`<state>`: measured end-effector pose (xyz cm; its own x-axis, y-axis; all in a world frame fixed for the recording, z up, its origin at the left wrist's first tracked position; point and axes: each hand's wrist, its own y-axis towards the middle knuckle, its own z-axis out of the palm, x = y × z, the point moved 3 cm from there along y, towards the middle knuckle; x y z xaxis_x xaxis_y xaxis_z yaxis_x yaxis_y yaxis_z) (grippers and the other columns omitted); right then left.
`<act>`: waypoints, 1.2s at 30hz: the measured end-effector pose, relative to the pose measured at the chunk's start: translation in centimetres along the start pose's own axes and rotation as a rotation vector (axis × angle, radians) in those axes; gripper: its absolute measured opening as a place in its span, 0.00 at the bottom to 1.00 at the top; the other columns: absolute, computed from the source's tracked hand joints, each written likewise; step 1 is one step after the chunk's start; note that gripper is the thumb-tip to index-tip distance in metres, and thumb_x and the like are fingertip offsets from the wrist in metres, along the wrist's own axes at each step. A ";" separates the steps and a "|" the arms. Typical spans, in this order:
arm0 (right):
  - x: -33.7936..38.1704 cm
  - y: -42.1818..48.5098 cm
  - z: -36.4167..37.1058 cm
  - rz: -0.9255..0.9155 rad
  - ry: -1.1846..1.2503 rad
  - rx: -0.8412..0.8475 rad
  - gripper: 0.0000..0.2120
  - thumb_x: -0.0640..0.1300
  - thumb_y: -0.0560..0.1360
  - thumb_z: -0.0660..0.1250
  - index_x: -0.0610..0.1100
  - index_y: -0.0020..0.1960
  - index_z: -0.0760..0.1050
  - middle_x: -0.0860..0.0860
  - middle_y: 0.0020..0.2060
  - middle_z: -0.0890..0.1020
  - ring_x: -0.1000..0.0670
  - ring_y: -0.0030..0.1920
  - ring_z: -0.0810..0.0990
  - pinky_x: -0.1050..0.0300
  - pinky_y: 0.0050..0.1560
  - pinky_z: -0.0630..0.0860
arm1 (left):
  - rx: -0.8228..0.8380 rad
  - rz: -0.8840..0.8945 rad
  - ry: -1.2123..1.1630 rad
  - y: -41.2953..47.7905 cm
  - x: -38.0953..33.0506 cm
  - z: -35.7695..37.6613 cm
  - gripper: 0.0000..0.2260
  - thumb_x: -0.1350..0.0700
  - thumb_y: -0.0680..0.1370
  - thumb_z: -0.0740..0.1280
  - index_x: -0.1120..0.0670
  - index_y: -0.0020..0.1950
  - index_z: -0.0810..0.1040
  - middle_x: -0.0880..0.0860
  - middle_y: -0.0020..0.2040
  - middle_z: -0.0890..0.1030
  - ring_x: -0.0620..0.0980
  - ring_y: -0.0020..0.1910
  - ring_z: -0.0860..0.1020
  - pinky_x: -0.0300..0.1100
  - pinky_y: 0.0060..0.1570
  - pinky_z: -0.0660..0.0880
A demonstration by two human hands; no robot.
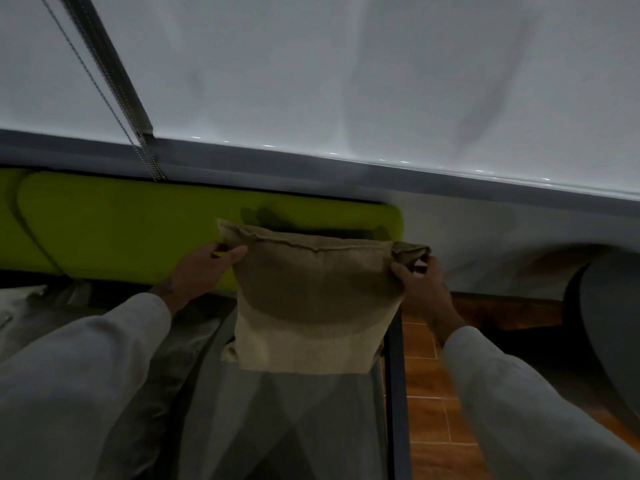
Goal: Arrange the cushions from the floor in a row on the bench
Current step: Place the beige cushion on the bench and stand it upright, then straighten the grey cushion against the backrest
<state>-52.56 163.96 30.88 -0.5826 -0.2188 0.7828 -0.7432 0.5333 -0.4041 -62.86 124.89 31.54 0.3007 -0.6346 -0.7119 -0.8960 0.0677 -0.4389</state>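
Here the left hand (204, 268) and the right hand (420, 289) each pinch a top corner of a burlap cushion (311, 299), fingers closed on the fabric, so it hangs upright between them in front of the person. Only the corner flaps appear to be gripped, so the likeliest slip is the coarse cloth sliding out of one pinch and the cushion swinging down on the other hand. It hangs at the right end of the bench (394, 393), over its seat and near the dark frame edge; set too far right, it could tip off onto the wooden floor (429, 382). Behind it, the green backrest pad (138, 230) ends just right of the cushion's middle, leaving that side less to lean on.
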 end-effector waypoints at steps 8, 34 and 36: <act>3.4 -4.6 0.4 -0.122 -0.130 -0.161 0.16 0.47 0.76 0.71 0.45 0.61 0.74 0.42 0.61 0.78 0.46 0.53 0.78 0.54 0.47 0.77 | -0.057 0.048 0.128 -4.5 2.0 -6.0 0.32 0.36 0.73 0.68 0.52 0.71 0.71 0.55 0.63 0.77 0.57 0.59 0.77 0.48 0.52 0.74; -3.2 -35.9 33.2 0.088 -0.350 0.434 0.32 0.56 0.75 0.73 0.48 0.74 0.66 0.46 0.65 0.76 0.45 0.59 0.77 0.49 0.59 0.76 | 0.048 -0.224 0.112 -22.0 36.2 -24.4 0.34 0.41 0.73 0.72 0.55 0.74 0.68 0.58 0.69 0.74 0.59 0.66 0.74 0.53 0.65 0.71; -5.8 -36.1 34.8 0.178 -0.361 0.518 0.35 0.57 0.75 0.73 0.47 0.76 0.63 0.45 0.65 0.76 0.46 0.57 0.77 0.48 0.58 0.77 | 0.067 -0.274 0.010 -22.1 38.9 -23.9 0.35 0.43 0.70 0.76 0.55 0.73 0.70 0.59 0.66 0.76 0.63 0.64 0.76 0.58 0.64 0.73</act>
<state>-33.81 117.52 24.51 -0.7178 -0.4725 0.5113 -0.6353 0.1442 -0.7587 -39.12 80.28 26.63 0.5253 -0.6441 -0.5561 -0.7581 -0.0573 -0.6497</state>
